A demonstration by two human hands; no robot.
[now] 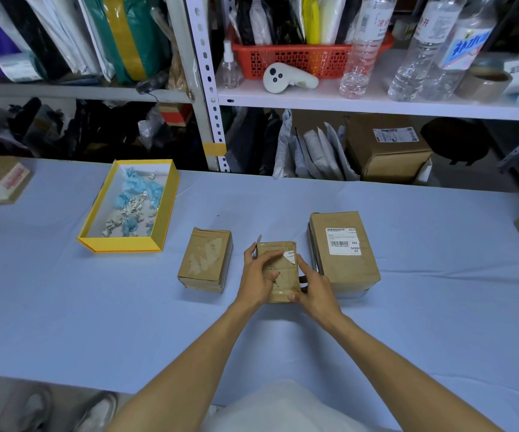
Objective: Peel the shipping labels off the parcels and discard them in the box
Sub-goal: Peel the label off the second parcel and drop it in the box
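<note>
Hands on the middle parcel [280,272]: left hand [258,277] pinches its half-torn label [289,255], right hand [312,289] clasps the parcel's side on the surface [96,307].

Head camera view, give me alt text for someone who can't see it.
Two bare hands, left hand and right hand, hold a small cardboard parcel whose shipping label is mostly torn away. It sits between a stripped parcel and a labelled parcel on a blue table; a yellow box holds crumpled scraps.
</note>
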